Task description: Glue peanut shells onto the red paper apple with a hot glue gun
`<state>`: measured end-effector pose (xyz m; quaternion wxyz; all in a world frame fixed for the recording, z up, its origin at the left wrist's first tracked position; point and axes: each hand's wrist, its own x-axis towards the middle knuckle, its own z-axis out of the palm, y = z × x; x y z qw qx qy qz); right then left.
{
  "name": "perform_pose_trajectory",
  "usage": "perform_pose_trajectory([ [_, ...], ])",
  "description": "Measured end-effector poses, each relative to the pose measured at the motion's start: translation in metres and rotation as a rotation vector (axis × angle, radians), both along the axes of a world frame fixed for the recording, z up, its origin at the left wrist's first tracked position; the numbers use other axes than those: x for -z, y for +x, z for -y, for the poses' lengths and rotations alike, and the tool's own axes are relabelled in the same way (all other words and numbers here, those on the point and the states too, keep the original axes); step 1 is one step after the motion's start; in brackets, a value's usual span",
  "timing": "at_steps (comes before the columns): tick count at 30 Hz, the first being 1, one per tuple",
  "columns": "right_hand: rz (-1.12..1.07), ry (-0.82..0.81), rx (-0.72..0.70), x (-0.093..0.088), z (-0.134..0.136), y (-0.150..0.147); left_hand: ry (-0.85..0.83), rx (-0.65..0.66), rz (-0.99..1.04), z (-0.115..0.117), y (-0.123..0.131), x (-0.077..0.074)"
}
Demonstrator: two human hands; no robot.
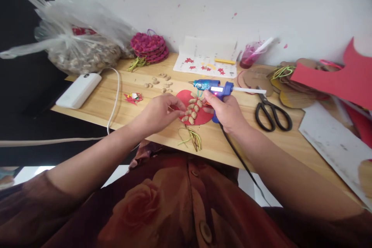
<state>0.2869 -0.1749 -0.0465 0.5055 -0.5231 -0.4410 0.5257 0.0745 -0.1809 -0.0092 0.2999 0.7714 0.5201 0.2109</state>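
Note:
A red paper disc lies near the table's front edge, with several peanuts in rows across it. My right hand is wrapped round a blue hot glue gun, whose nozzle points left above the disc's far edge. From its back sticks a white glue stick. At the disc's left side, my left hand pinches its thumb and fingers together beside the peanuts. What sits between those fingertips is too small to make out. Yellow-green strings trail from the disc's near edge.
Loose peanuts lie behind my left hand, near red paper scraps. Black-handled scissors rest to the right, before cardboard pieces. A white power strip, a plastic bag of peanuts and stacked magenta discs stand left.

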Motion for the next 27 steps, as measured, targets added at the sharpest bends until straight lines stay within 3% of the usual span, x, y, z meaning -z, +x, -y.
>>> perform_pose_trajectory([
  [4,0.024,0.014,-0.021,0.001,0.0,0.001,0.23,0.051,-0.201,0.015,0.011,-0.003],
  [9,0.052,0.01,-0.026,0.004,-0.002,0.002,0.387,0.116,-0.36,0.02,0.024,0.001],
  [19,0.018,0.003,-0.022,0.002,0.0,0.001,0.422,0.193,-0.347,0.016,0.02,0.01],
  [27,0.042,0.057,-0.048,0.002,0.001,0.002,0.391,0.175,-0.234,0.015,0.017,0.012],
])
